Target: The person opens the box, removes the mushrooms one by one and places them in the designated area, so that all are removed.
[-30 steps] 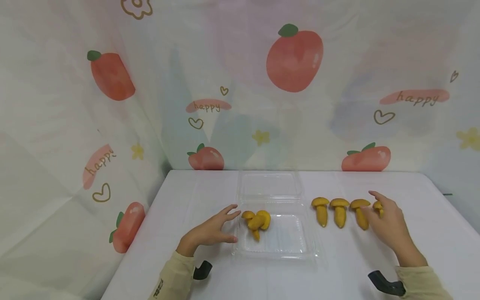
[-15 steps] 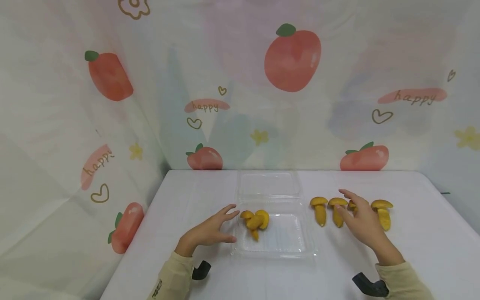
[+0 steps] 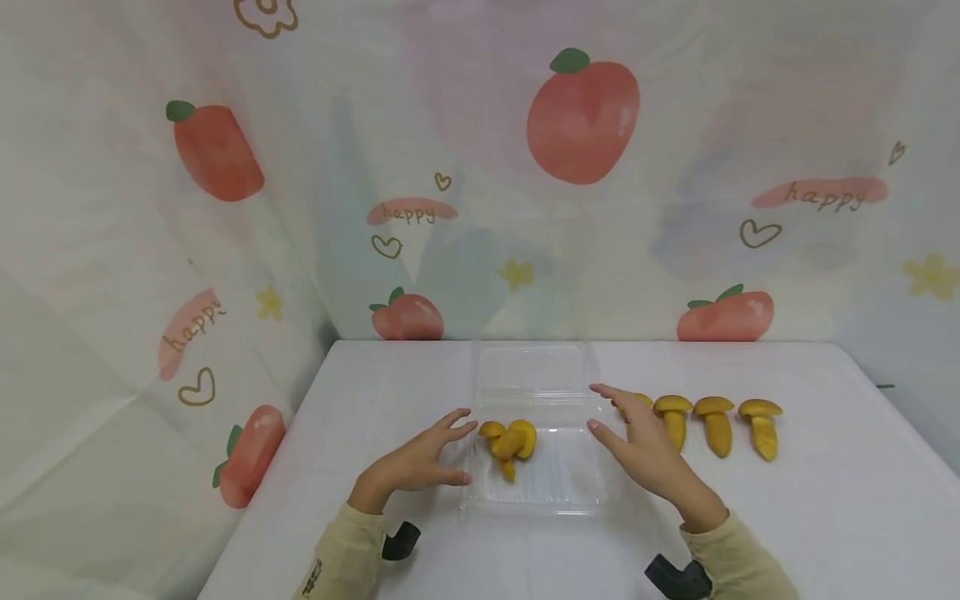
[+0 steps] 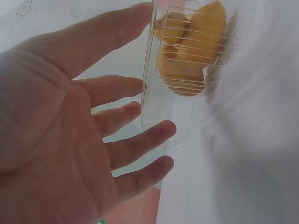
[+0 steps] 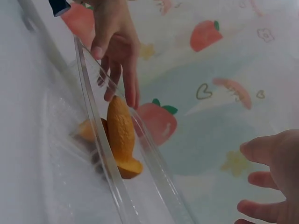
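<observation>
A clear plastic clamshell box [image 3: 573, 475] lies on the table with its lid [image 3: 536, 367] folded back. Yellow-brown mushrooms [image 3: 512, 443] are heaped in the left of its base; the right wrist view shows one mushroom [image 5: 120, 133] standing above the rim. Spread around the box's left side is my left hand [image 3: 415, 461], fingers loosely extended, fingertips right at the wall in the left wrist view. My right hand [image 3: 651, 450], holding nothing, has its fingers spread over the box's right edge. Behind it a mushroom [image 3: 642, 399] is mostly hidden.
To the right of my right hand, more mushrooms [image 3: 717, 425] stand in a row, caps toward the back. The white table [image 3: 847, 500] ends at a fruit-print backdrop [image 3: 480, 167]. Dark wrist camera mounts [image 3: 678, 577] jut inward from both beige sleeves.
My right hand has swept left, from above the far right mushrooms to the box's right edge, uncovering the right end of the row. My left hand stays at the box.
</observation>
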Demonstrator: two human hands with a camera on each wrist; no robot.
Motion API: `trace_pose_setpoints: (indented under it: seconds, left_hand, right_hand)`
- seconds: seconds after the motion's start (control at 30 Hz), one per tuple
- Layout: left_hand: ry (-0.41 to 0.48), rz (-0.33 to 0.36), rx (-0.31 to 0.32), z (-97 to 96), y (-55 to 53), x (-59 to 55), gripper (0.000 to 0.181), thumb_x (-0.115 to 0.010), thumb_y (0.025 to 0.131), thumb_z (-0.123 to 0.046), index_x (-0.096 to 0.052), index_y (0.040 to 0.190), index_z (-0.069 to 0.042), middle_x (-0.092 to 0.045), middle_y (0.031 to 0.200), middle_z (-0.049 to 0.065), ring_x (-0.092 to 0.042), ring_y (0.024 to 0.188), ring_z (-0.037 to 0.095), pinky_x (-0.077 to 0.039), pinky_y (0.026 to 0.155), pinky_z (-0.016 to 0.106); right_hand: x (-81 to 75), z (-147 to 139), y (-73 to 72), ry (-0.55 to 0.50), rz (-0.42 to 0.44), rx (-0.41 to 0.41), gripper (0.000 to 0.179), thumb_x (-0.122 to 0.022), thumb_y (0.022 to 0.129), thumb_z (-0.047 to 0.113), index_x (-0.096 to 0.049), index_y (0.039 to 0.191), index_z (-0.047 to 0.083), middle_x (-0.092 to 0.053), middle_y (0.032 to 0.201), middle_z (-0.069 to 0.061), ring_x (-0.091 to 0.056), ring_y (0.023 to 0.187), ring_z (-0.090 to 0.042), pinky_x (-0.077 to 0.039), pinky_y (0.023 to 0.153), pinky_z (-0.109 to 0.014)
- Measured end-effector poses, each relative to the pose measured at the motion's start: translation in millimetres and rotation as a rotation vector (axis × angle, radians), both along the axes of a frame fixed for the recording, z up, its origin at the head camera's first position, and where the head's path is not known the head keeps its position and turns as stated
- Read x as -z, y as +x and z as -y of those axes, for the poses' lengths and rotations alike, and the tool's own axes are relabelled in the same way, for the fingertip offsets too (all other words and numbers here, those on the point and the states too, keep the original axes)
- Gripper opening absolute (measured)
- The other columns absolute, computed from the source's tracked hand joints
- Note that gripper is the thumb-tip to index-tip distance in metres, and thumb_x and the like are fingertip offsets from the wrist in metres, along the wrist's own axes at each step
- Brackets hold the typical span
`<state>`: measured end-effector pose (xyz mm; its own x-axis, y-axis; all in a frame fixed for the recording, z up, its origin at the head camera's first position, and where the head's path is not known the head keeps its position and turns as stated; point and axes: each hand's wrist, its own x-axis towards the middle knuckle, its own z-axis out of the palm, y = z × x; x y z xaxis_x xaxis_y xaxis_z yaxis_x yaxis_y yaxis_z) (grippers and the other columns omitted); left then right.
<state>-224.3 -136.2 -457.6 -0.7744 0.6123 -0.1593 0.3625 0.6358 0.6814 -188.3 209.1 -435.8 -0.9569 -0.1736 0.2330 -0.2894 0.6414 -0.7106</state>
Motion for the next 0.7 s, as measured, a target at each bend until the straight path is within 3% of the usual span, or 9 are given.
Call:
trace_pose_setpoints:
  seconds: [0.23, 0.5, 0.7]
  left_hand:
    - [0.002, -0.010, 0.007, -1.7, -2.1, 0.7, 0.079, -0.075, 0.092, -0.027, -0.035, 0.158, -0.009, -0.016, 0.170, 0.013, -0.024, 0.155, 0.038, -0.028, 0.121, 0.062]
    - [-0.002, 0.006, -0.012, -2.3, -1.4, 0.7, 0.080, -0.076, 0.092, -0.027, -0.035, 0.158, -0.009, -0.017, 0.170, 0.012, -0.024, 0.155, 0.038, -0.027, 0.121, 0.062]
    - [0.016, -0.005, -0.004, -1.3, -0.5, 1.5, 0.080, -0.076, 0.091, -0.026, -0.035, 0.157, -0.006, -0.017, 0.170, 0.015, -0.024, 0.155, 0.040, -0.028, 0.120, 0.064]
  right_hand:
    - [6.8, 34.0, 4.5, 0.014, 0.022, -0.091, 0.053, -0.065, 0.099, 0.025, -0.050, 0.147, 0.008, -0.053, 0.146, -0.021, -0.051, 0.131, -0.045, -0.048, 0.102, -0.062]
    - [21.0, 64.2, 4.6, 0.048, 0.079, -0.205, 0.053, -0.066, 0.098, 0.021, -0.050, 0.147, 0.009, -0.060, 0.138, -0.018, -0.054, 0.130, -0.040, -0.043, 0.107, -0.063]
    - [24.9, 77.8, -0.2, 0.126, 0.105, -0.274, 0.059, -0.069, 0.096, 0.023, -0.047, 0.150, 0.011, -0.066, 0.126, -0.014, -0.060, 0.114, -0.034, -0.051, 0.095, -0.054]
